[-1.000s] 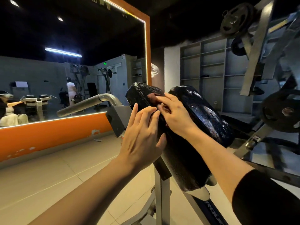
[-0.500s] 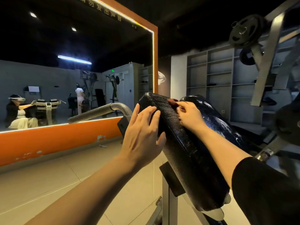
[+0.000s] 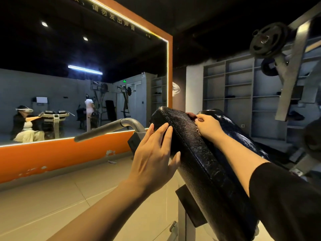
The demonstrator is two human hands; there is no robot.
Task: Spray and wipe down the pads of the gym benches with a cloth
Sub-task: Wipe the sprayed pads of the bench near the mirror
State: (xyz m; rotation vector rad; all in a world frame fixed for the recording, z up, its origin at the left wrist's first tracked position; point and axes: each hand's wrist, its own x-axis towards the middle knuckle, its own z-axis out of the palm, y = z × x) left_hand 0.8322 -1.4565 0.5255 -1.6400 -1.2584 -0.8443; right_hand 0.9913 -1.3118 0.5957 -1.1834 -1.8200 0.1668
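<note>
Because it is only a scrap of soft fabric, the cloth [image 3: 191, 115] will weigh almost nothing, bunch up easily and be best gripped as a wad between thumb and fingertips; the pad [image 3: 199, 153] it serves looks like firm foam under cracked, glossy black vinyl, fixed to a metal frame, so it should take steady pressure without shifting, though wet vinyl may be slick. A small reddish-brown bit of the cloth shows at the far upper edge of this tilted pad, almost wholly hidden under the right hand [image 3: 207, 126], whose fingers curl down over it and press it against the vinyl beside a second shiny pad [image 3: 232, 129]. On the near side, the left hand [image 3: 152, 153] lies flat with straight, spread fingers against the pad's left flank, holding nothing, apparently to brace it. Both forearms reach forward from below. No spray bottle is visible. A grey metal handle [image 3: 107, 128] juts out just left of the pad, before a large mirror [image 3: 83, 66].
</note>
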